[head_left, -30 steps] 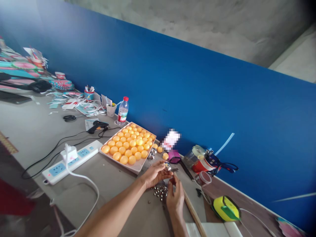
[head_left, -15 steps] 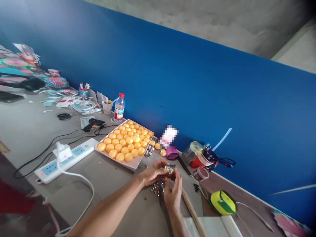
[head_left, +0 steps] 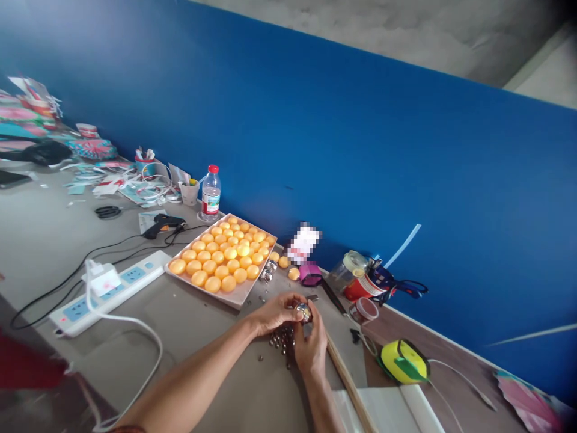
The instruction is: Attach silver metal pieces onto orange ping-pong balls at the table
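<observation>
Fingers of both my hands close around a small ball covered in shiny silver pieces. My left hand grips it from the left, with the thumb on its near side. From the right and below, my right hand pinches it too. A small flat metal piece shows just behind the ball; whether a finger touches it I cannot tell. Below the hands lies a pile of small silver beads, partly hidden by my right hand. Silver-covered balls rest beside a tray of orange balls.
A white power strip with a plugged-in charger lies left, near a glue gun and a bottle. On the right are a wooden stick, a purple tape roll, a clear jar and a yellow roll.
The camera view has shifted slightly. My fingers have repositioned on the ball, and its side facing me now shows silver where a yellowish patch was visible before.
</observation>
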The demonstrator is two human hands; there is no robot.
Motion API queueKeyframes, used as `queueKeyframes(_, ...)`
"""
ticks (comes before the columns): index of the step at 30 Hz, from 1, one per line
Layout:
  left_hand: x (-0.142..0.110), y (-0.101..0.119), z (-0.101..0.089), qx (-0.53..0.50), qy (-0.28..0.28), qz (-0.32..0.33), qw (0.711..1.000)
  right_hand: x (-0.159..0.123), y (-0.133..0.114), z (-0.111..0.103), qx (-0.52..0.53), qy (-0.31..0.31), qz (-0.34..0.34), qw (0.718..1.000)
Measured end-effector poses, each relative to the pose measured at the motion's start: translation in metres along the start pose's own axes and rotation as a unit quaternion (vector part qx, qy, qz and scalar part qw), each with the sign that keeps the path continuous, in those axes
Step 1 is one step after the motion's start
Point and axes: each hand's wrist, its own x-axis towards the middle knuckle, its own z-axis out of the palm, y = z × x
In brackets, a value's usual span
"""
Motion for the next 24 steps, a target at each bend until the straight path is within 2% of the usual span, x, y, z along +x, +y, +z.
queueKeyframes(4,-0.001,0.006,-0.004,0.068,0.012,0.018,0.997,0.001,0.002,-0.003,0.008,0.017,0.021,1.0)
queueKeyframes(6,0.0,0.01,-0.01,0.164,0.083,0.069,0.98,0.003,0.005,-0.005,0.015,0.032,0.042,0.998)
queueKeyframes(7,0.001,0.012,-0.013,0.226,0.141,0.108,0.958,0.003,0.006,-0.006,0.02,0.038,0.053,0.998)
queueKeyframes(9,0.003,0.013,-0.022,0.35,0.246,0.206,0.88,0.005,0.009,-0.008,0.032,0.049,0.075,0.995)
queueKeyframes(11,0.007,0.012,-0.032,0.438,0.284,0.275,0.807,0.006,0.011,-0.009,0.045,0.057,0.093,0.993)
queueKeyframes(13,0.01,0.007,-0.041,0.506,0.273,0.284,0.767,0.007,0.012,-0.01,0.054,0.064,0.104,0.991)
queueKeyframes(16,0.012,-0.001,-0.047,0.586,0.234,0.259,0.731,0.008,0.012,-0.009,0.062,0.068,0.112,0.99)
queueKeyframes(21,0.008,-0.005,-0.043,0.66,0.165,0.187,0.709,0.007,0.012,-0.007,0.065,0.058,0.103,0.991)
queueKeyframes(24,0.005,-0.004,-0.041,0.688,0.153,0.164,0.691,0.007,0.012,-0.005,0.066,0.053,0.101,0.991)
